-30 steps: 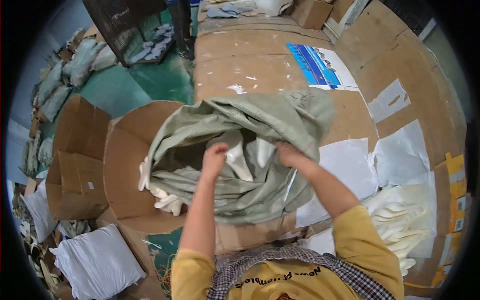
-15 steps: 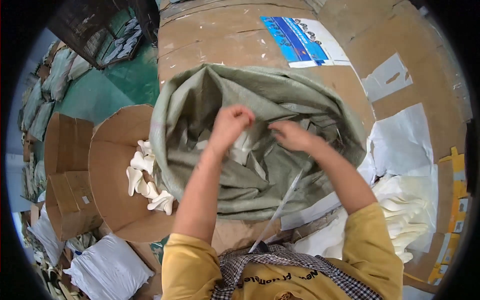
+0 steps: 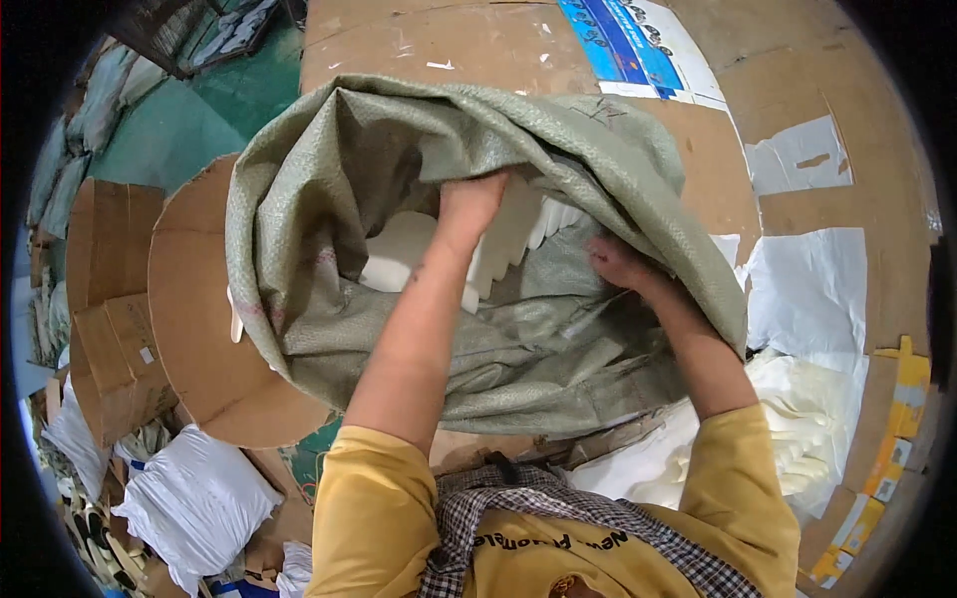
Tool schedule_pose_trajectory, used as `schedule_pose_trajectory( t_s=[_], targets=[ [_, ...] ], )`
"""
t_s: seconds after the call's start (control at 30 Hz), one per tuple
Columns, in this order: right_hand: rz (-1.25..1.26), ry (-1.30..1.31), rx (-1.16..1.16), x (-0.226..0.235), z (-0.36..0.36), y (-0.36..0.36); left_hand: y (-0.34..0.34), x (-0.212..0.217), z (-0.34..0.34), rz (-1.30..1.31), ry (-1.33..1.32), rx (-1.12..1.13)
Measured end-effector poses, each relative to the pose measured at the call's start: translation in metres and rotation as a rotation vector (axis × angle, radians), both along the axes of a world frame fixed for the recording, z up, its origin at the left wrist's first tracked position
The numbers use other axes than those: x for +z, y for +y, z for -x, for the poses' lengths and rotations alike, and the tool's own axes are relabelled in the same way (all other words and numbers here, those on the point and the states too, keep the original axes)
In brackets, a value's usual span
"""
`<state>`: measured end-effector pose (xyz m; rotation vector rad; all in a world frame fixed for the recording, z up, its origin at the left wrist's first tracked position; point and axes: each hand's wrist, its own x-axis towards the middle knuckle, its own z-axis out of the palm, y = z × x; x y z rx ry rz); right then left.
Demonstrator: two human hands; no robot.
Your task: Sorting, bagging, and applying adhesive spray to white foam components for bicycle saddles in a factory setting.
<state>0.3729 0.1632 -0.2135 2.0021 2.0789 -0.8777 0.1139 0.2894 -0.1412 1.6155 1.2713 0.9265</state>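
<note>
Both arms are inside the green sack (image 3: 329, 299), left hand (image 3: 471, 204) gripping white gloves (image 3: 409, 254) in it, right hand (image 3: 618, 264) clutching its wall.

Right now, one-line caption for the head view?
Both hands, left hand and right hand, reach into an open green woven sack holding white gloves.

Brown cardboard surface (image 3: 478, 45) under everything, with a blue printed sheet (image 3: 623, 40) at the far edge. White sheets (image 3: 807, 289) on the right, pale gloves (image 3: 797, 439) below them. Cardboard boxes (image 3: 115, 299) on the left, white bags (image 3: 194, 503) near them on the green floor (image 3: 169, 130).
</note>
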Motion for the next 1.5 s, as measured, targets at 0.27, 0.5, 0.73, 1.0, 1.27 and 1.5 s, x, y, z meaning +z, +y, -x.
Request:
schedule_pose_trajectory(
  t_s=[0.27, 0.5, 0.73, 1.0, 1.27, 1.5],
  targets=[
    [-0.637, 0.466, -0.538, 0.056, 0.066, 0.014, -0.077, -0.082, 0.036, 0.378, -0.468, 0.221],
    [-0.337, 0.937, -0.905, 0.055, 0.079, 0.01, -0.075, -0.048, 0.034, 0.557, -0.201, 0.099],
    [-0.029, 1.409, -1.23, 0.093, 0.064, -0.058, -0.1, 0.108, 0.128, 0.582, -0.287, -0.131],
    [0.35, 1.441, -1.235, 0.13, 0.195, -0.108, -0.151, 0.124, 0.21, 0.129, -0.011, -0.018],
    [-0.232, 0.365, 0.128, 0.153, 0.19, -0.075, -0.174, 0.047, 0.242, 0.158, -0.162, 0.067],
    [-0.261, 0.662, 0.302, 0.138, 0.248, -0.042, -0.173, 0.073, 0.248, -0.017, -0.16, 0.237]
  ],
)
